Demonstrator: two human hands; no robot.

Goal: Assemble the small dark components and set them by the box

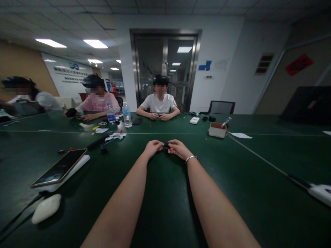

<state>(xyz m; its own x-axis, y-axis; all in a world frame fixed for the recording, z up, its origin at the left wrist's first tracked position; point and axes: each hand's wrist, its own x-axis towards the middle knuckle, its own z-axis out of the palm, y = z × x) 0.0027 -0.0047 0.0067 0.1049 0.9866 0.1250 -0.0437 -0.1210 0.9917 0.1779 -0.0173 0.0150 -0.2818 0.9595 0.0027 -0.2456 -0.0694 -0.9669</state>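
Observation:
Both my arms stretch forward over the dark green table, and the hands meet near its middle. Between them is a small dark stick-like piece with a light, silvery end (pixel 166 144), too small to name surely. The fingertips of my left hand (pixel 153 147) pinch its light end. My right hand (pixel 179 149), with a silver bangle at the wrist, has its thumb and fingers closed on the dark end. The piece lies roughly level, just above or at the tabletop; I cannot tell whether it touches.
To the left, a phone (pixel 60 167) rests on a white block, near a white mouse-shaped object (pixel 46 208). Water bottles (pixel 126 115) stand farther back. At right are a small box (pixel 217 130) and a cable (pixel 256 154). Across the table sits a person (pixel 160 102); two others are at left.

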